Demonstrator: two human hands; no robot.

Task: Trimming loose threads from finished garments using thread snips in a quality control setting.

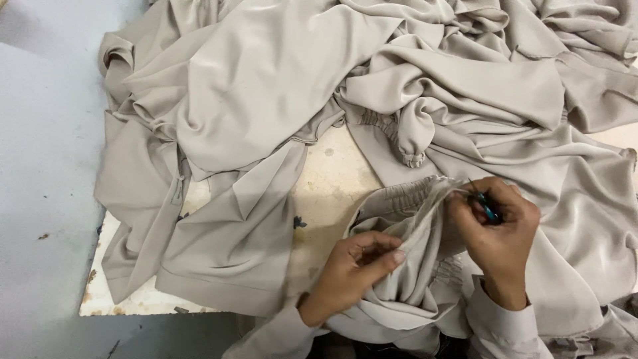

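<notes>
Beige garment's gathered cuff (415, 199), raised above the cream surface (332, 179): left hand (355, 266) pinching its fabric, right hand (495, 223) gripping small blue-handled snips (487, 209) at the edge; trimming judged under way, heaped beige garments (299, 86) apparently untouched.

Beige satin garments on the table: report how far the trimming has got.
Nothing in view marks a finished garment; no sorted stack is visible. In hand: the left hand pinches the beige gathered cuff taut while the right hand holds a small blue-handled thread snip at its edge. Left: the crumpled heap of beige satin garments spread over the worn white table.
</notes>
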